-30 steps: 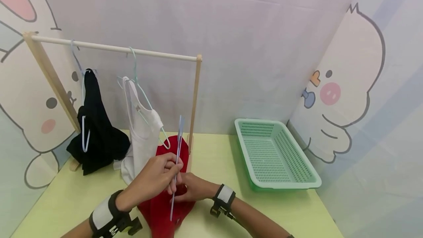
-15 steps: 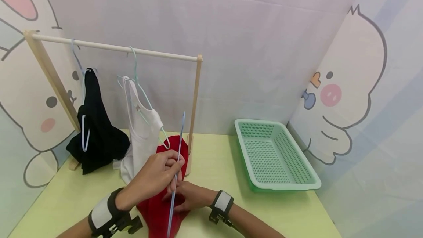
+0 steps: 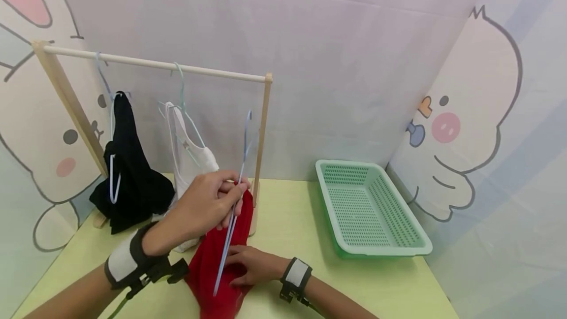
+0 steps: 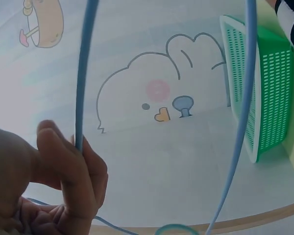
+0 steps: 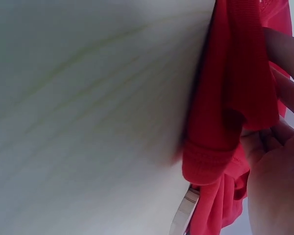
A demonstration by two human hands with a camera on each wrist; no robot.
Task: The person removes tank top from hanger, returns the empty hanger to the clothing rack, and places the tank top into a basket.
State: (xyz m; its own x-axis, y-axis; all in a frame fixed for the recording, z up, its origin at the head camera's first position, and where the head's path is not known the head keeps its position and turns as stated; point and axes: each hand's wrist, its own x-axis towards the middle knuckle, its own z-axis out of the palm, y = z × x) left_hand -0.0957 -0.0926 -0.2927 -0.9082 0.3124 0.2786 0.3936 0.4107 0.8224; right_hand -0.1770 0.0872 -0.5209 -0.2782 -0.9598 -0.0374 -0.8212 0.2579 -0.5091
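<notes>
My left hand (image 3: 201, 206) pinches a light blue clothes hanger (image 3: 224, 255), seen nearly edge-on in the head view with its hook up. In the left wrist view, fingers (image 4: 78, 181) curl round one bar of it. Below, a red shirt (image 3: 205, 270) lies bunched on the table, partly behind the hanger. My right hand (image 3: 257, 266) grips its cloth from the right. The right wrist view has the fingers (image 5: 284, 49) tucked round a fold, close to a ribbed edge (image 5: 210, 159).
A wooden rack (image 3: 155, 64) stands at the back left. From it hang a black garment (image 3: 133, 186) and a white sleeveless top (image 3: 190, 161) on hangers. A green plastic basket (image 3: 372, 210) sits to the right on the pale yellow table (image 3: 288, 210).
My left hand has risen with the hanger, whose hook now stands higher beside the rack post. My right hand has shifted slightly toward me and left on the red shirt.
</notes>
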